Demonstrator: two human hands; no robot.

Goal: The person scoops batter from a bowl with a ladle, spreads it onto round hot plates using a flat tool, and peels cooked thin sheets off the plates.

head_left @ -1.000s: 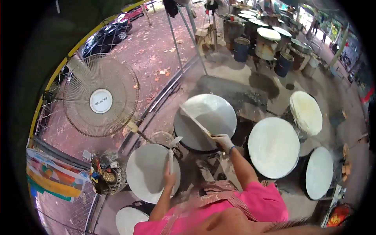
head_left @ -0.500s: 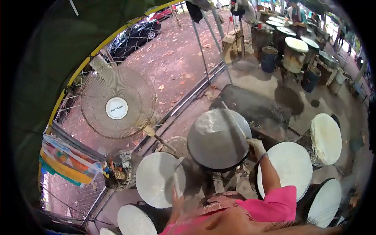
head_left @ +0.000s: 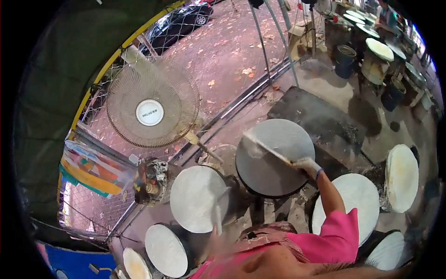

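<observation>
My right hand (head_left: 306,165), with a blue band at the wrist, is closed around a long pale stick (head_left: 269,149). The stick reaches across a dark round griddle (head_left: 283,132), and a small whitish smear lies by its far end. My left hand (head_left: 214,236) is low in view and blurred. It grips a pale flat-bladed tool, probably a scraper (head_left: 218,209), in front of a round griddle covered with a white sheet (head_left: 193,197). Another white-covered griddle (head_left: 350,202) stands beside my right forearm.
A large standing fan (head_left: 153,111) is at left, before a wire fence. More white rounds stand at lower left (head_left: 166,249) and far right (head_left: 402,178). A dark slab (head_left: 316,116) lies beyond the griddle. Farther back are drums (head_left: 345,61) and a person (head_left: 385,19).
The far end of the stick has swung left across the dark griddle, and the broad white patch there has shrunk to a smear. My left hand has lowered slightly. The whole view has shifted.
</observation>
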